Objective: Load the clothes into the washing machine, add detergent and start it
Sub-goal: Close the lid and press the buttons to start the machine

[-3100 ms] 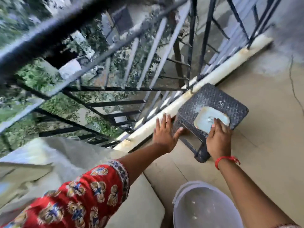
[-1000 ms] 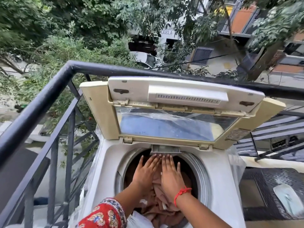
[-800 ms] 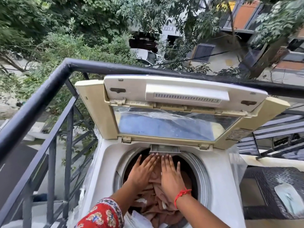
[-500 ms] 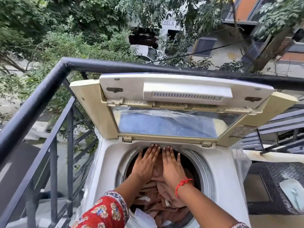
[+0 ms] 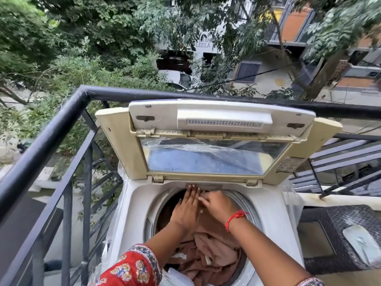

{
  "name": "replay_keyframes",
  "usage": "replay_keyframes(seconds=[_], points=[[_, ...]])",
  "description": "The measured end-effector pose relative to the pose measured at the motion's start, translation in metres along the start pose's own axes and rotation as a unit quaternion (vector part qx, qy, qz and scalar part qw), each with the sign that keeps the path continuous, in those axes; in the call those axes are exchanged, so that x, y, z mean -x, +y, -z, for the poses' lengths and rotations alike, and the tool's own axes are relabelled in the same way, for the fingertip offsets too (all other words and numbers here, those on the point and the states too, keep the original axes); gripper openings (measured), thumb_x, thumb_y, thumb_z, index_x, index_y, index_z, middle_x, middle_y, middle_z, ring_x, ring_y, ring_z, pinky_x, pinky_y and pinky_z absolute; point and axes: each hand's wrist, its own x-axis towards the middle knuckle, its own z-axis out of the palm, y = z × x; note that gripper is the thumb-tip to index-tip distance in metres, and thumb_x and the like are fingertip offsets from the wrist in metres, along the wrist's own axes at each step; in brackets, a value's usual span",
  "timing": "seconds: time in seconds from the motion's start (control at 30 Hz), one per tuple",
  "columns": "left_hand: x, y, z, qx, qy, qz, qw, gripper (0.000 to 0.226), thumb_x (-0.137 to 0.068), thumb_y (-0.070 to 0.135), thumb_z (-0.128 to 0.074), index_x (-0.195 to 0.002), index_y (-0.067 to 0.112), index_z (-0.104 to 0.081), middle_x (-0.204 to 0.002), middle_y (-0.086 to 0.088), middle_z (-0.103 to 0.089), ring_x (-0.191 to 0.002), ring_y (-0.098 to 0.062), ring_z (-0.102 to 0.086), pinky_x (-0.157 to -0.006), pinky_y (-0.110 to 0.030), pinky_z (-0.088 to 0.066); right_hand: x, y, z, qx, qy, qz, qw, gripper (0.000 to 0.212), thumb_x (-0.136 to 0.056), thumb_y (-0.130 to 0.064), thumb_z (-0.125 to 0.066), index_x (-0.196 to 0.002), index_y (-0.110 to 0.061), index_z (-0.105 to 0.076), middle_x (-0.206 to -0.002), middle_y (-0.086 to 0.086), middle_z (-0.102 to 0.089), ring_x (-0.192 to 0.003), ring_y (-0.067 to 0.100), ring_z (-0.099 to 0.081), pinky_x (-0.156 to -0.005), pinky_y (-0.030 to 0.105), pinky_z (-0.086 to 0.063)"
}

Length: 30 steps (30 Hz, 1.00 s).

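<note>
While the left hand [image 5: 186, 211] lies flat on clothes [image 5: 208, 252], the right hand [image 5: 218, 206] curls, grip unclear.

The word "LEELA" shows on a white building wall [image 5: 203, 46] behind trees; "6.2" is printed on the washing machine lid window [image 5: 175, 168].

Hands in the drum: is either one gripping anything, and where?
Left hand lies flat and open, holding nothing. Right hand has fingers curled at the drum's far rim by the clothes; any grip cannot be told.
</note>
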Motion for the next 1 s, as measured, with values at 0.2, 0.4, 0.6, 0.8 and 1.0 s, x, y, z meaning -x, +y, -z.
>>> replay_keyframes(seconds=[0.2,0.4,0.6,0.8,1.0], points=[[0.036,0.029,0.059,0.115,0.201,-0.033,0.972,0.027,-0.092,0.037,-0.042,-0.114,0.032,-0.056,-0.110,0.000,-0.068,-0.103,-0.024,-0.063,-0.075,-0.038,-0.051,0.031,-0.019,0.072,-0.050,0.207,0.075,0.974,0.020,-0.092,-0.033,-0.056,-0.089,-0.019,-0.069,-0.087,0.005,-0.072,-0.085,0.026,-0.068,-0.073,0.034,-0.048],[0.080,0.090,0.185,0.199,0.500,-0.192,0.821,0.040,-0.079,0.005,-0.041,-0.111,0.011,-0.064,-0.117,-0.008,-0.066,-0.105,-0.022,-0.059,-0.090,-0.029,-0.047,0.094,-0.062,0.175,-0.055,0.467,0.298,0.830,0.023,-0.081,0.007,-0.054,-0.098,-0.003,-0.065,-0.099,0.010,-0.067,-0.097,0.026,-0.060,-0.093,0.028,-0.045],[0.061,0.112,0.264,0.057,0.528,-0.149,0.834,0.043,-0.092,0.010,-0.041,-0.135,0.007,-0.046,-0.147,-0.011,-0.042,-0.135,-0.029,-0.039,-0.113,-0.041,-0.029,0.071,-0.054,0.246,0.000,0.403,0.078,0.912,0.053,-0.097,-0.030,-0.046,-0.146,-0.015,-0.035,-0.152,0.009,-0.037,-0.144,0.026,-0.025,-0.118,0.052,-0.016],[0.029,0.088,0.263,-0.082,0.364,-0.038,0.927,0.053,-0.102,0.040,-0.031,-0.149,0.016,-0.027,-0.152,-0.003,-0.036,-0.143,-0.023,-0.026,-0.116,-0.058,-0.004,0.059,-0.035,0.238,0.033,0.329,0.033,0.943,0.049,-0.100,-0.036,-0.043,-0.144,-0.016,-0.040,-0.149,0.004,-0.042,-0.141,0.022,-0.033,-0.114,0.060,-0.021],[0.057,0.089,0.265,-0.079,0.385,-0.068,0.917,0.051,-0.095,0.053,-0.041,-0.129,0.016,-0.049,-0.126,-0.006,-0.055,-0.122,-0.029,-0.045,-0.112,-0.050,-0.023,0.089,-0.045,0.234,0.009,0.367,0.035,0.930,0.038,-0.096,-0.039,-0.052,-0.126,-0.017,-0.057,-0.123,0.009,-0.063,-0.114,0.031,-0.057,-0.115,0.055,-0.020]])
